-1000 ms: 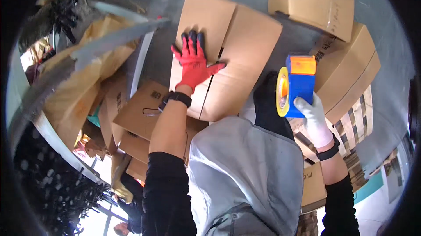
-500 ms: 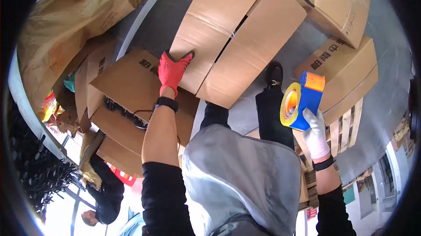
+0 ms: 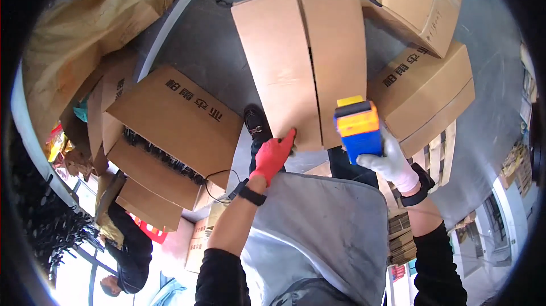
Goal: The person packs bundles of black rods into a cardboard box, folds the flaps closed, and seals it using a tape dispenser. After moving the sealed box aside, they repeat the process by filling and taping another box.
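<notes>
Brown crumpled paper (image 3: 108,27) fills the far left. Right of it and nearer sits an open box (image 3: 187,118) with dark, thin things (image 3: 153,150) poking up inside. A black shoe (image 3: 257,124) shows next, just left of the middle box.

The left hand (image 3: 271,159), in a red glove, is at the near end of the middle box (image 3: 284,50). One finger points up and right, over the near edge. The other fingers are partly hidden, so I can't tell if this grip is pinching the box or just resting on it.

The middle box is tan, long and plain. Its two top flaps lie down side by side, with a thin dark gap (image 3: 316,87) running from the far end to the near end. The left flap has a light crease, and no tape shows over the gap.

It looks like the step in hand is getting the box top ready for tape. The next move calls for level flaps and a tape tool lined up with the gap.

That tape tool (image 3: 360,141), blue and orange, is by the box's near right corner. The right hand (image 3: 393,161), in a white glove, has its grip wrapped around the tool's blue part. Farther right are two more boxes (image 3: 426,93) and some wooden slats (image 3: 435,155).
</notes>
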A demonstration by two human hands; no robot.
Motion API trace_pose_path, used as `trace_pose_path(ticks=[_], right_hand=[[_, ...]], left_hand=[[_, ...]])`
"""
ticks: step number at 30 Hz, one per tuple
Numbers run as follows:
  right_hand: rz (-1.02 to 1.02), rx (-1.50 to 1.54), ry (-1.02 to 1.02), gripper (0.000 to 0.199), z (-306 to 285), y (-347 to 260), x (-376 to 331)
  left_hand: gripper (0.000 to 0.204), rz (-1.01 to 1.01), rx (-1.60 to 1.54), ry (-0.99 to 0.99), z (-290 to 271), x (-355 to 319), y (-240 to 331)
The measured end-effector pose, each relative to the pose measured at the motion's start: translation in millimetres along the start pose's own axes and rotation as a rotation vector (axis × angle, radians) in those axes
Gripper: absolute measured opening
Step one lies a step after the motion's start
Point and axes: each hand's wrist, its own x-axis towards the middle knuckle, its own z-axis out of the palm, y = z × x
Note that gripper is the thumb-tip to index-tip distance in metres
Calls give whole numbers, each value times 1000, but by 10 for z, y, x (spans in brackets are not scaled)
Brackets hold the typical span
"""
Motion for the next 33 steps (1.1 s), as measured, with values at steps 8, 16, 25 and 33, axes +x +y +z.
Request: trace_pose_path(ticks=[8,16,25,33], right_hand=[[107,-189,-200,65,-416,-207,-306],[171,-177,-141,48,-471,-410,-247],[88,-126,256,34,254,-552,439],[139,164,368,30,533,-520,1000]], left_hand=[[36,677,-575,-334,86,-1232,1647],[23,539,-317,-291,36,-1090,1941],[13,916,143,252,-1451,473,3070],[23,858,171,41,-1920,1204,3483]])
